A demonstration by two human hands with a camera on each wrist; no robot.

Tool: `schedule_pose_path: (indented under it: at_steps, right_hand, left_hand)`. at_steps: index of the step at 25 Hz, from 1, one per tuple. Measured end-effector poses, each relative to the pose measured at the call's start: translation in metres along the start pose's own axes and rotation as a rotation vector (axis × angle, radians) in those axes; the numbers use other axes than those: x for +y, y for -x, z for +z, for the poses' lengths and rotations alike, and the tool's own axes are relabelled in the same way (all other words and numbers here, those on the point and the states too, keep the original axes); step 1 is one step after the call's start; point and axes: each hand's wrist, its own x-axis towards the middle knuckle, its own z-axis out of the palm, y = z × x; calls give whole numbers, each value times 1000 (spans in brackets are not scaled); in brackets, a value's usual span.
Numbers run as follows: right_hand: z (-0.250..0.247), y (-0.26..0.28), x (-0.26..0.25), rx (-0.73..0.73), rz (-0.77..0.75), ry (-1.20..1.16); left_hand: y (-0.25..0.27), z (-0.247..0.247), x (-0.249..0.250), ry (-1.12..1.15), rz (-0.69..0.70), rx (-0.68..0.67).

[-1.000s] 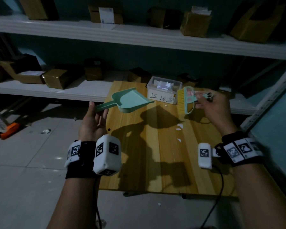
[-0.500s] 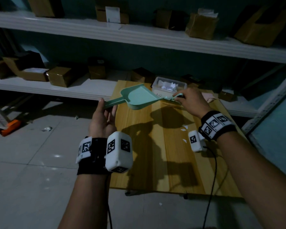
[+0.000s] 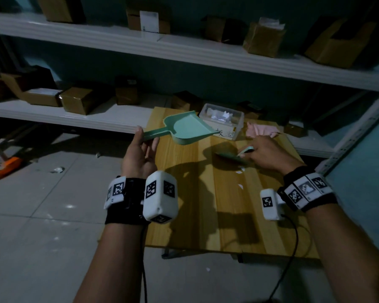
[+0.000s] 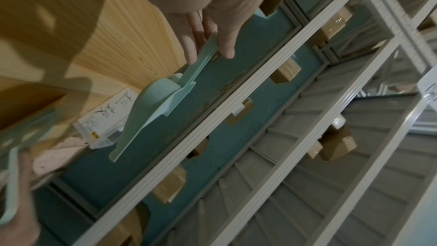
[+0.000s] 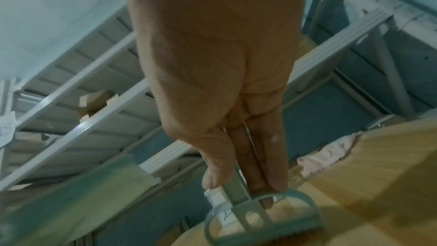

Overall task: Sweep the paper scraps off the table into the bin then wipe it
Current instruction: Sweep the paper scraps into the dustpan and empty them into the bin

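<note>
My left hand [image 3: 146, 137] holds the mint-green dustpan [image 3: 190, 127] by its handle, thumb on top and fingers beneath, above the far left part of the wooden table [image 3: 206, 215]. The left wrist view shows the same pinch on the dustpan handle [image 4: 204, 53]. My right hand [image 3: 248, 153] grips the green hand brush [image 3: 229, 158], which is low over the table at mid-right; its head [image 5: 264, 216] points down at the wood. Two small white paper scraps [image 3: 239, 171] lie just in front of the brush. A clear plastic bin [image 3: 222, 120] holding white paper stands at the table's far edge.
A pink cloth [image 3: 262, 130] lies at the far right of the table beside the bin. White shelves [image 3: 74, 119] with cardboard boxes run behind and above the table. A grey tiled floor [image 3: 42, 215] lies to the left, and a black cable [image 3: 291, 259] hangs off the front right edge.
My right hand has brought the brush down from beside the bin and dustpan to the tabletop near the scraps. The left hand still holds the dustpan aloft.
</note>
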Motion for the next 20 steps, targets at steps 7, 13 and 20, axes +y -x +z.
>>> schedule_pose_path:
  at_steps: [7, 13, 20]
  right_hand:
    - [-14, 48, 10, -100, -43, -29]
    - [-43, 58, 34, 183, -167, -241]
    - [-38, 46, 47, 249, -134, -650]
  left_hand:
    - [4, -1, -12, -47, -2, 26]
    - [2, -4, -25, -119, 8, 18]
    - [1, -1, -31, -171, 6, 8]
